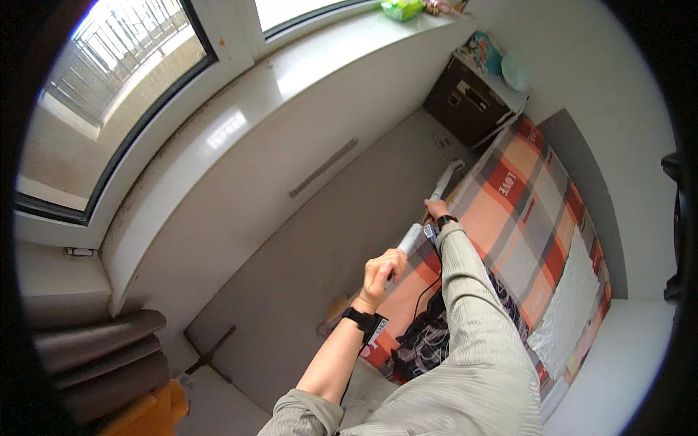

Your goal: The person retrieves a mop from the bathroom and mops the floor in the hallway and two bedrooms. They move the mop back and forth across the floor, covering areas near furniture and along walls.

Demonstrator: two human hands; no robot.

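My left hand [382, 275] is closed round the lower end of a pale grey, tube-shaped handle [411, 237], which points up and to the right. Farther ahead, my right hand [438, 208] grips a white tube [446, 179] with a bent far end, reaching over the grey floor [349, 211] beside the bed. Handle and tube lie roughly in line; whether they form one tool I cannot tell. Each wrist wears a black strap. A thin black cord [427, 285] hangs below my right wrist.
On my right is a bed with an orange, grey and red checked cover [502, 196]. Dark clothing [425, 338] lies on it. A dark brown cabinet [465, 102] stands in the far corner. A white windowsill [240, 116] and wall run along the left, near brown curtains [109, 352].
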